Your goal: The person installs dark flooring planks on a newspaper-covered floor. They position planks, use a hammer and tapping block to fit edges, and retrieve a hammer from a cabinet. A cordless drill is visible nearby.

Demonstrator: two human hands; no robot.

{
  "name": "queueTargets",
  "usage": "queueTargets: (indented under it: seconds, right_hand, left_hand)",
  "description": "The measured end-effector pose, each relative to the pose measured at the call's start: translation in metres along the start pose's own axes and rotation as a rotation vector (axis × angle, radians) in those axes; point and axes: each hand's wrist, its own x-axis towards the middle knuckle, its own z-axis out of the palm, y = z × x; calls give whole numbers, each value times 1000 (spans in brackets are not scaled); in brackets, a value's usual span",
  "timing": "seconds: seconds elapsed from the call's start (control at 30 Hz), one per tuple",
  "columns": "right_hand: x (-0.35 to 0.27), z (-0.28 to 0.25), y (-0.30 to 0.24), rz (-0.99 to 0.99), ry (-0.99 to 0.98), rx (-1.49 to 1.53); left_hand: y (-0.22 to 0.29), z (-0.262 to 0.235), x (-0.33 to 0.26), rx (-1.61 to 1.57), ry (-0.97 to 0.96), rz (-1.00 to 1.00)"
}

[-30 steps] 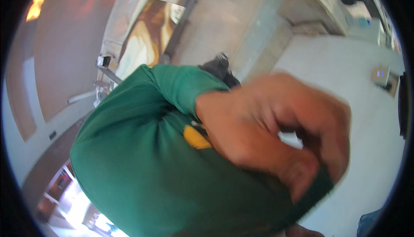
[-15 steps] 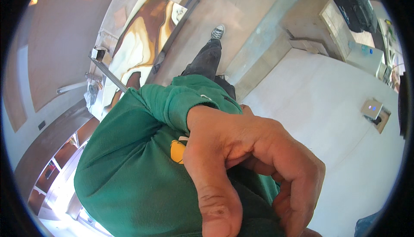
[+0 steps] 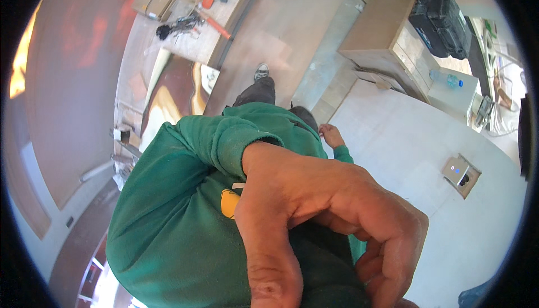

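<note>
My left hand (image 3: 331, 201) is raised very close to the view, its green sleeve (image 3: 219, 139) coming from the left. The thumb points down, wide apart from the bent fingers, and nothing shows between them. The fingertips run toward the lower edge and are partly hidden. My right hand (image 3: 332, 135) is low at my side, small in view, next to the edge of a white table (image 3: 393, 139). Its fingers are loosely bent and seem to hold nothing.
To the left a workbench (image 3: 193, 47) carries hand tools, an orange-handled tool (image 3: 215, 24) and a brown and cream marbled panel (image 3: 171, 86). At the right stand a wooden cabinet (image 3: 382, 33) with a black case (image 3: 441, 22), and a bottle (image 3: 449, 79). A square metal device (image 3: 457, 169) sits in the white table.
The view has shifted, bringing more of the workbench tools into sight. My right hand has come into clear view beside the white table. My left hand stays raised in nearly the same pose.
</note>
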Motion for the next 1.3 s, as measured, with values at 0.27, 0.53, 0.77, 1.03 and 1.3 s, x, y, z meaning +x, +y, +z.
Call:
queueTargets:
  seconds: [0.27, 0.53, 0.77, 1.03, 1.3]
  right_hand:
    - [10, -38, -139, -132, 217, -114]
    - [91, -130, -116, 3, -31, 27]
    - [125, -223, -133, -24, -87, -207]
    - [128, -251, -156, 72, -38, -69]
    - [126, -221, -152, 143, -2, -19]
  left_hand:
    - [4, -97, 72, -175, 88, -234]
    - [-21, -187, 106, -77, 190, -226]
    - [-70, -249, 120, -59, 327, 31]
    - [-69, -316, 141, -74, 245, 93]
    - [-23, -349, 217, -150, 180, -30]
